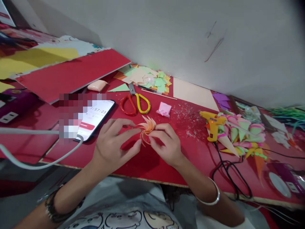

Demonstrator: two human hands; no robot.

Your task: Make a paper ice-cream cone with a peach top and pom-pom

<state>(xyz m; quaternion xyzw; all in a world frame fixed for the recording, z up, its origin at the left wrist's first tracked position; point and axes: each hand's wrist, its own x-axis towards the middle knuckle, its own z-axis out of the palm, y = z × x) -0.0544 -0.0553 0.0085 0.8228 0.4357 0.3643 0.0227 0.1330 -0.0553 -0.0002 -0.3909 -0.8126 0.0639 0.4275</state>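
An orange paper flower [149, 125] with pointed, curling petals is held up over the red table. My right hand [168, 143] pinches it at its right side between thumb and fingers. On the other side, my left hand [114, 143] is open, thumb and index finger apart, the index tip at the petals' left edge; whether it touches them is hard to tell. Scissors [134, 101] with one red and one yellow handle lie just beyond the flower. Close by sits a small pink packet [164, 109].
A yellow glue gun [213, 124] with a black cord stands right, before several paper cones [243, 130]. Paper scraps [150, 78] and a peach sheet [194, 92] lie along the wall. A phone [95, 117], white cable [59, 162] and red board [73, 73] are left.
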